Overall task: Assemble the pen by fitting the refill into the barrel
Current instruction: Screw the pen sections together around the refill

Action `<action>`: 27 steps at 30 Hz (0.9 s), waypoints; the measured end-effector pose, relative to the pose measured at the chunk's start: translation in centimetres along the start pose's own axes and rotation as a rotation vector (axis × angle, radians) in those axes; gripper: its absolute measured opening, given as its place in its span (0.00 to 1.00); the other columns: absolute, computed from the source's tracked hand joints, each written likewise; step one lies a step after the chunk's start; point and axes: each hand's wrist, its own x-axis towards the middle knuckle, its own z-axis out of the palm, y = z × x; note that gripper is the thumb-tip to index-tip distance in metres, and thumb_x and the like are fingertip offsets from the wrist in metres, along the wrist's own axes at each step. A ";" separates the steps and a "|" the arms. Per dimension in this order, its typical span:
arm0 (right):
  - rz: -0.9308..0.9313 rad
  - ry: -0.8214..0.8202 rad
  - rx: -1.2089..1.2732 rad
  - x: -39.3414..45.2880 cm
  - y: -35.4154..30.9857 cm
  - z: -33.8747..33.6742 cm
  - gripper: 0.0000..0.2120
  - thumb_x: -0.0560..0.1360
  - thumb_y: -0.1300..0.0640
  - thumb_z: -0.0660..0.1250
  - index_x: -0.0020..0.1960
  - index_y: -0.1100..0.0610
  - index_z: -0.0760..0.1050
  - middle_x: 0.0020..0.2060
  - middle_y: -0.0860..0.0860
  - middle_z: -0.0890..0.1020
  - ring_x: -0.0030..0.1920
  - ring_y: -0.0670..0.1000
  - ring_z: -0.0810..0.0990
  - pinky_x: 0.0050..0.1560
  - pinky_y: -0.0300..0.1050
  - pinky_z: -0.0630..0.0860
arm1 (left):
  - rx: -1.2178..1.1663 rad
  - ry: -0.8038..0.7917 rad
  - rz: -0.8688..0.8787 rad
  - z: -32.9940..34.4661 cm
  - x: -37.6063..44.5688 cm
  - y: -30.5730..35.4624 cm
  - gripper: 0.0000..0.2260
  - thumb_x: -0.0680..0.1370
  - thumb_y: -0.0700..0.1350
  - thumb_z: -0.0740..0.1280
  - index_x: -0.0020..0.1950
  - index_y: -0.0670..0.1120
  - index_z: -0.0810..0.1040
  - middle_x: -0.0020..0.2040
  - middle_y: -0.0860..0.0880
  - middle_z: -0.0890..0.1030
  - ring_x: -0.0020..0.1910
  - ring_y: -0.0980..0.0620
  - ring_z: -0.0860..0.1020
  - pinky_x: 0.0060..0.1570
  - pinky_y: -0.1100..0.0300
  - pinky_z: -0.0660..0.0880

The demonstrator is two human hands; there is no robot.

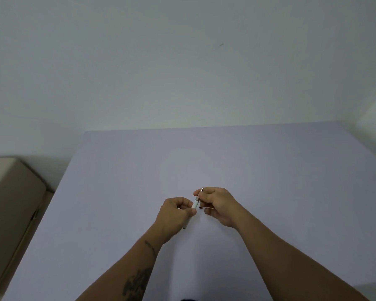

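A slim white pen barrel [195, 204] is held above the pale table [269, 170], tilted with its metal tip [201, 190] pointing up and away. My left hand [174, 216] grips the lower part of the barrel; its dark bottom end [184, 228] sticks out below the fist. My right hand [219, 205] pinches the metal tip section between thumb and fingers. A thin pale piece [208, 207] and a small dark bit [201, 207] show just under my right fingers; I cannot tell what they are. The refill is not visible on its own.
A beige cushioned seat or sofa arm [11, 205] stands off the table's left edge. A plain white wall [182, 61] rises right behind the table's far edge.
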 end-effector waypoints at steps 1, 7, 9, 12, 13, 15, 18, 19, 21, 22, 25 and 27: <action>-0.013 0.031 -0.018 0.1 0.0 0.2 0.08 0.78 0.63 0.66 0.45 0.60 0.84 0.36 0.51 0.83 0.35 0.48 0.76 0.33 0.39 0.75 | 0.003 0.006 0.001 0.0 0.0 -0.1 0.03 0.75 0.42 0.72 0.41 0.47 0.82 0.38 0.48 0.80 0.37 0.52 0.78 0.32 0.65 0.75; -0.070 0.194 -0.112 0.6 0.6 1.1 0.15 0.72 0.56 0.72 0.30 0.54 0.72 0.35 0.54 0.79 0.32 0.50 0.74 0.32 0.44 0.72 | 0.029 0.068 0.016 0.4 0.0 -0.4 0.01 0.73 0.43 0.73 0.43 0.47 0.83 0.36 0.50 0.80 0.34 0.53 0.77 0.37 0.58 0.79; -0.064 0.194 -0.130 0.6 0.6 1.4 0.14 0.72 0.53 0.73 0.32 0.54 0.71 0.35 0.54 0.78 0.34 0.51 0.75 0.33 0.45 0.71 | 0.029 0.074 0.020 0.4 -0.1 -0.4 0.01 0.73 0.43 0.73 0.42 0.47 0.83 0.36 0.51 0.80 0.34 0.53 0.77 0.40 0.54 0.80; -0.024 0.101 -0.071 0.3 0.4 1.2 0.09 0.74 0.54 0.72 0.37 0.56 0.76 0.35 0.52 0.78 0.33 0.49 0.76 0.32 0.42 0.71 | 0.033 0.069 0.023 0.3 -0.1 -0.2 0.01 0.73 0.43 0.73 0.43 0.46 0.83 0.36 0.50 0.80 0.34 0.52 0.77 0.40 0.54 0.79; -0.006 0.049 -0.014 0.2 0.3 1.1 0.06 0.75 0.56 0.71 0.41 0.57 0.80 0.35 0.52 0.78 0.33 0.49 0.76 0.32 0.42 0.71 | 0.030 0.069 0.022 0.2 -0.1 -0.2 0.01 0.74 0.43 0.73 0.43 0.46 0.83 0.36 0.51 0.80 0.34 0.52 0.77 0.40 0.55 0.79; 0.019 -0.034 0.090 0.2 0.2 0.5 0.06 0.77 0.59 0.68 0.49 0.59 0.84 0.35 0.51 0.79 0.36 0.50 0.76 0.35 0.43 0.72 | 0.011 0.074 0.019 0.0 -0.2 0.0 0.01 0.74 0.42 0.73 0.43 0.45 0.83 0.35 0.51 0.79 0.34 0.53 0.76 0.38 0.57 0.78; 0.006 -0.051 0.095 0.3 0.3 0.0 0.09 0.79 0.62 0.65 0.50 0.60 0.84 0.35 0.51 0.79 0.38 0.50 0.75 0.37 0.43 0.73 | 0.000 0.064 0.018 -0.1 -0.1 0.3 0.01 0.74 0.42 0.73 0.43 0.46 0.83 0.35 0.51 0.79 0.33 0.53 0.76 0.37 0.57 0.77; -0.004 -0.028 0.072 0.3 0.3 0.1 0.08 0.79 0.62 0.66 0.48 0.60 0.84 0.34 0.51 0.79 0.36 0.50 0.75 0.36 0.43 0.73 | 0.003 0.060 0.019 0.0 -0.1 0.4 0.01 0.74 0.42 0.73 0.43 0.46 0.83 0.36 0.51 0.79 0.34 0.53 0.76 0.37 0.57 0.77; -0.022 0.049 0.023 0.5 0.2 0.3 0.08 0.77 0.62 0.68 0.40 0.59 0.83 0.32 0.52 0.77 0.34 0.49 0.74 0.33 0.41 0.72 | 0.013 0.064 0.020 0.3 -0.1 0.5 0.01 0.74 0.42 0.73 0.43 0.46 0.83 0.36 0.51 0.79 0.34 0.52 0.76 0.38 0.56 0.77; -0.031 0.089 0.004 0.8 0.1 0.3 0.10 0.76 0.62 0.70 0.35 0.57 0.80 0.32 0.53 0.77 0.32 0.49 0.73 0.32 0.41 0.71 | 0.021 0.073 0.019 0.5 0.0 0.6 0.01 0.74 0.42 0.73 0.43 0.46 0.83 0.36 0.51 0.79 0.34 0.52 0.76 0.38 0.57 0.77; -0.056 0.178 -0.064 1.4 0.2 0.4 0.13 0.74 0.62 0.71 0.32 0.57 0.74 0.32 0.53 0.76 0.30 0.49 0.72 0.30 0.41 0.70 | 0.059 0.110 0.018 1.1 0.3 0.6 0.02 0.74 0.42 0.72 0.42 0.47 0.82 0.36 0.51 0.79 0.31 0.55 0.74 0.32 0.64 0.74; -0.074 0.208 -0.111 1.8 0.3 0.5 0.11 0.73 0.61 0.70 0.33 0.58 0.73 0.31 0.53 0.75 0.30 0.50 0.72 0.29 0.41 0.70 | 0.083 0.147 0.024 1.4 0.4 0.5 0.04 0.74 0.42 0.72 0.40 0.49 0.81 0.34 0.52 0.79 0.28 0.58 0.73 0.28 0.68 0.69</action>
